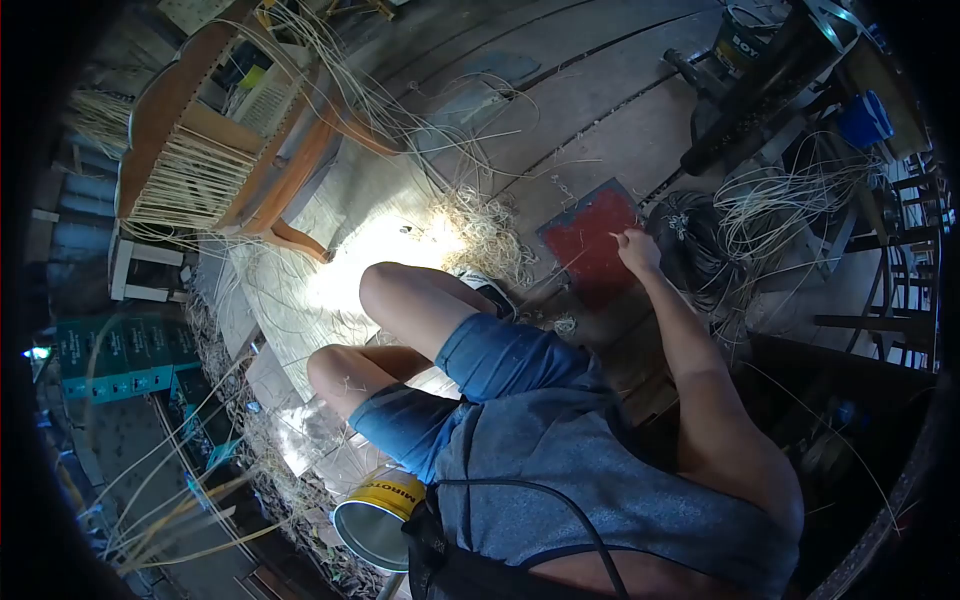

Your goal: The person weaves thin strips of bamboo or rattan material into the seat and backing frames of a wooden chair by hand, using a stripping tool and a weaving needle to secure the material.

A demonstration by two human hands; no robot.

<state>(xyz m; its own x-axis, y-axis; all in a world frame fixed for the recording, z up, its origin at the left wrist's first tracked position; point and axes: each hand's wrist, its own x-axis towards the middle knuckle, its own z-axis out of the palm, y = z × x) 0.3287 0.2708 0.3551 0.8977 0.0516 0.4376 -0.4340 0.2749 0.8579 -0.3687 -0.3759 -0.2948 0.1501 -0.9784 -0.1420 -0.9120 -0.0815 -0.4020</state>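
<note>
My right hand [638, 252] is stretched out to the right over a red flat panel with a dark border [590, 245] on the floor. Its fingers are closed, and a small pale tip shows at them, too small to name. Close beside this hand lies a dark coiled bundle [690, 245]. My left hand is out of view. To the left, a wooden chair frame [290, 175] lies tilted, with pale cane strands [195, 175] strung across part of it and longer loose strands trailing from it.
Curly cane scraps [485, 235] are heaped on the floor near my shoe. A loose cane bundle [790, 200] lies at right, below a blue container [865, 120]. A yellow bucket [385, 497] stands beside me. Green boxes [125, 350] are stacked at left.
</note>
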